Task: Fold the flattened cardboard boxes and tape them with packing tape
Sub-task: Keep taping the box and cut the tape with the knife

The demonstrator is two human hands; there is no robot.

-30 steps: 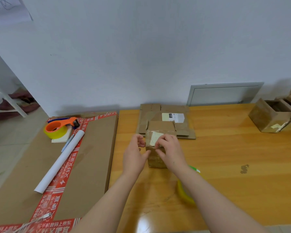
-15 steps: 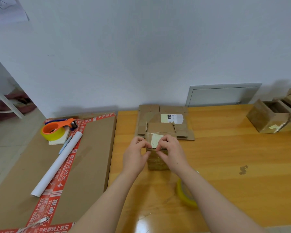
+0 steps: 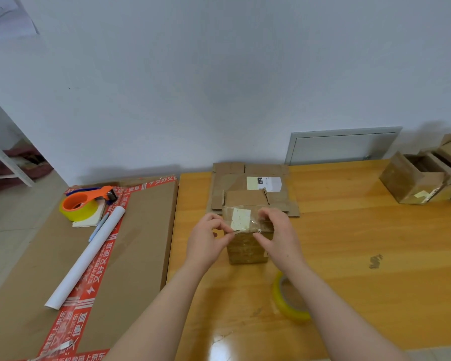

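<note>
Cardboard box (image 3: 246, 247), small and upright, stands on the wooden worktop (image 3: 349, 256), just on the near side of a stack of flattened boxes (image 3: 279, 201). Clear tape (image 3: 255, 220) glistens over its top and pale label. The left hand (image 3: 206, 241) pinches the tape's end between thumb and forefinger at the near-left top edge. The right hand (image 3: 279, 235) grips the top right corner, fingers curled over the top, thumb on the near face. A yellow tape roll (image 3: 289, 306) lies near, beneath the right forearm. An orange tape dispenser (image 3: 85, 204) sits far left.

Left grip (image 3: 206, 241) and right grip (image 3: 280, 237) close together out front, both curled into pinches.
</note>
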